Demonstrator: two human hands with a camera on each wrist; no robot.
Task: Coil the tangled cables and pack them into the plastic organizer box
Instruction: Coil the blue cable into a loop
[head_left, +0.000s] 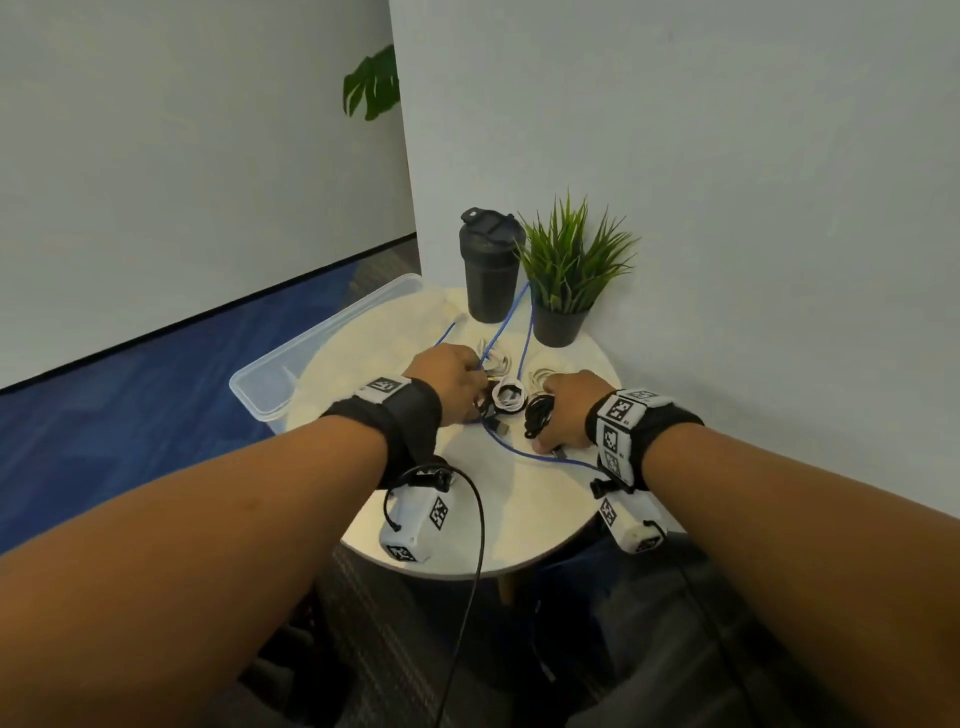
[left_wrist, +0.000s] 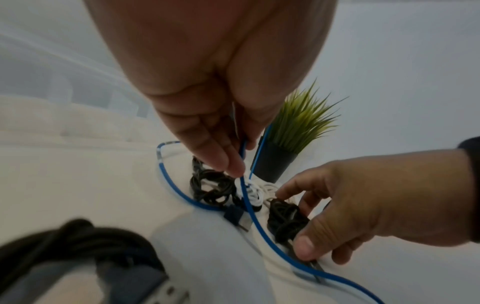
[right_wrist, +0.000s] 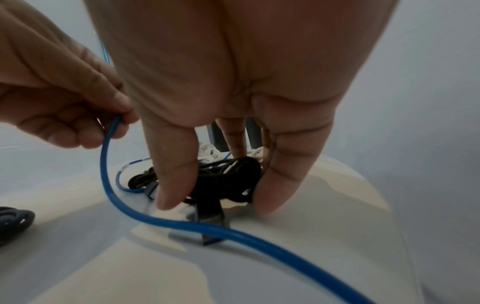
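Clear plastic organizer box (head_left: 311, 353) is seen at far left, partly tucked under the edge of the round white surface (head_left: 519, 499) — nothing can be made out inside it.

Left hand (head_left: 447, 382) is held over the cable pile; its grip is closed on the blue cable (left_wrist: 255, 224), pinched between thumb and fingertips (left_wrist: 228, 162). From the pinch, the blue cable is run up toward the back of the surface, between the tumbler and the pot, and also down toward the near right edge, past a dark connector (left_wrist: 237, 218) lying on the surface.

Mid-pile: a black cable bundle (left_wrist: 210, 188) is seen under the left hand, with a white coiled cable (head_left: 509, 397) just right of it. More pale cable loops (head_left: 496, 358) lie behind, details too small to tell.

A second black cable bundle (right_wrist: 226, 176) is located right of the white coil. Right hand (head_left: 566, 408) is set down over it — grip closed around the bundle, thumb on one side and fingers (right_wrist: 279, 181) on the other, tips touching the surface.

At the back: black lidded tumbler (head_left: 488, 265), lid closed, contents not visible; just beside it to the right, a black pot (head_left: 558, 325) holding a spiky green plant (head_left: 569, 254), against the wall.
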